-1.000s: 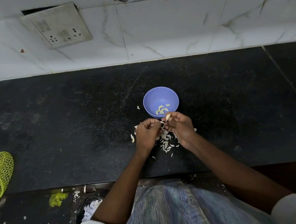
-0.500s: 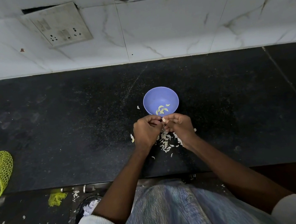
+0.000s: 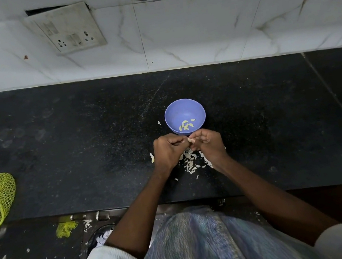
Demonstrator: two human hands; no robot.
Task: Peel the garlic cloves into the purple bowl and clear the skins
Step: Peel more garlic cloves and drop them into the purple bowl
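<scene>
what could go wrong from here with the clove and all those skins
The garlic clove, pinched between the left hand and right hand, sits just short of the purple bowl, so a slip could drop it among the skins below. Loose skins already lie on the floor; sweeping the pile carelessly may push more off the counter edge.
</scene>
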